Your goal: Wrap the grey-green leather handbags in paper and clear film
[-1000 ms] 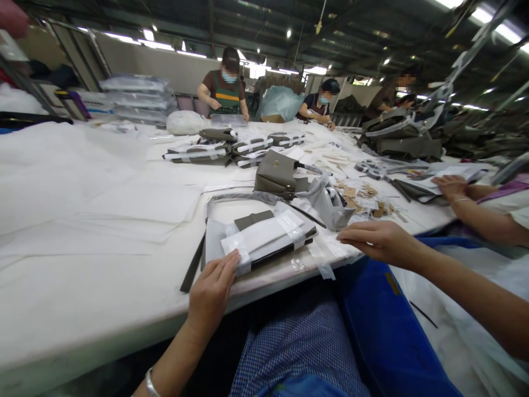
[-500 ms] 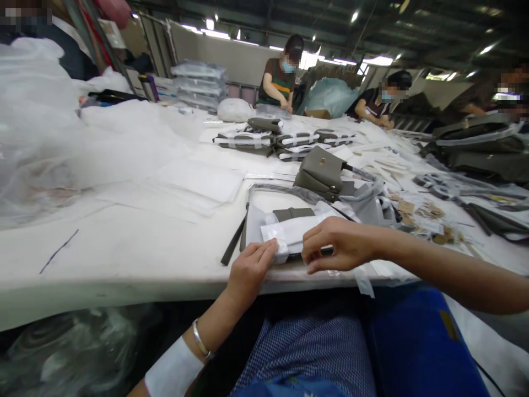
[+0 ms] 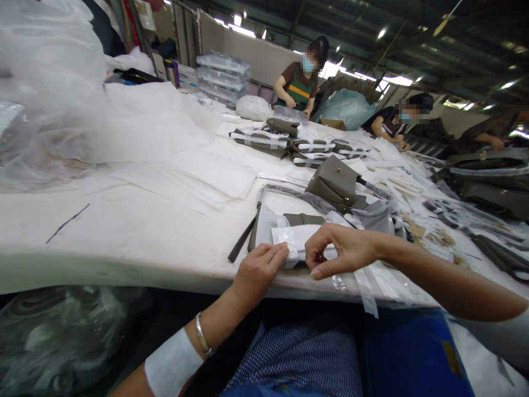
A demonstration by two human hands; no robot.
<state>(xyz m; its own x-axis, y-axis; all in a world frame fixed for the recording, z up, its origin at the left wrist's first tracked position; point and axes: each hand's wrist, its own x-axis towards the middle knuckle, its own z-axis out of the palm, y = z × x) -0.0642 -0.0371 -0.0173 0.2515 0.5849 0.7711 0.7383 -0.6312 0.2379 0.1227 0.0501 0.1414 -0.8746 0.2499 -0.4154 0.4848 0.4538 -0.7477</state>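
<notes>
Bag (image 3: 303,220), partly covered by paper (image 3: 291,235), lies before me at twelve o'clock. My right hand (image 3: 343,249), well apart a second ago, now curls over its four o'clock side, bringing both hands to one bag. My left hand (image 3: 261,270) rests closed fingertips at seven o'clock, thumb hidden. The half-curled right masks the bag's end; whether either grips anything, I cannot tell.

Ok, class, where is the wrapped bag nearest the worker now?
In the head view, the wrapped bag lies right of centre near the front edge of the table, by the left hand and right hand, in front of the gold-studded bag.
</notes>
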